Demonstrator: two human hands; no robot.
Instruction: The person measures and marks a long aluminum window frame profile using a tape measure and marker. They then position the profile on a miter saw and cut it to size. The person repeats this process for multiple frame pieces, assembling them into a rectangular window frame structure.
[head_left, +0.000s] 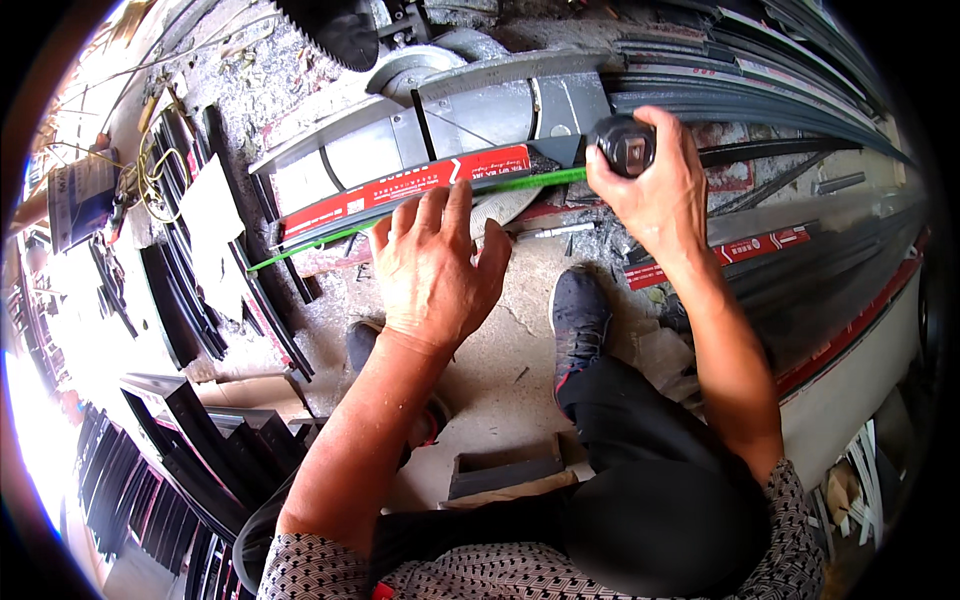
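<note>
A black tape measure (632,147) is held in my right hand (660,190), the fingers and thumb wrapped round its case. Its green blade (545,180) runs out to the left, past my left hand, along a long dark metal profile (300,236) with a red printed label strip (400,186). My left hand (435,270) lies over the blade and the profile's near edge, fingers stretched out and thumb apart. Its fingertips touch the label strip. The blade's far end reaches just beyond the profile's left end.
Behind the profile stands a mitre saw's metal base and fence (480,115), with a toothed round blade (335,30) above. Stacked dark profiles (740,90) lie at the right. More profiles (170,440) stand at the lower left. A shoe (580,320) is on the dusty floor.
</note>
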